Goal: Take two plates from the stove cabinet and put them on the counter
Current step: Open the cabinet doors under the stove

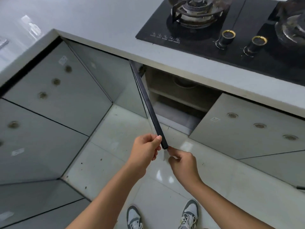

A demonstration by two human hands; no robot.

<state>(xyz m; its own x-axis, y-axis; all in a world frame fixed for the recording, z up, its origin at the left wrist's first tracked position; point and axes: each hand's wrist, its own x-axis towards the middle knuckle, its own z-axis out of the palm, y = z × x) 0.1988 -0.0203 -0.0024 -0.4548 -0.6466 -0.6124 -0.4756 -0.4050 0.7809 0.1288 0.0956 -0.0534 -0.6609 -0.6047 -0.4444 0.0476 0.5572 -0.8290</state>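
Below the stove (214,22) — both hands' grip (162,146) on cabinet door (148,104)

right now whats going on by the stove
A person stands at the counter, with both hands on the outer edge of the cabinet door under the stove. The left hand pinches the edge; the right hand grips just below it. The door stands open, showing shelves and a dim round dish. No plates are out yet.

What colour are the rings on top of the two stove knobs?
Gold, on black stove knobs, seen in the head view.
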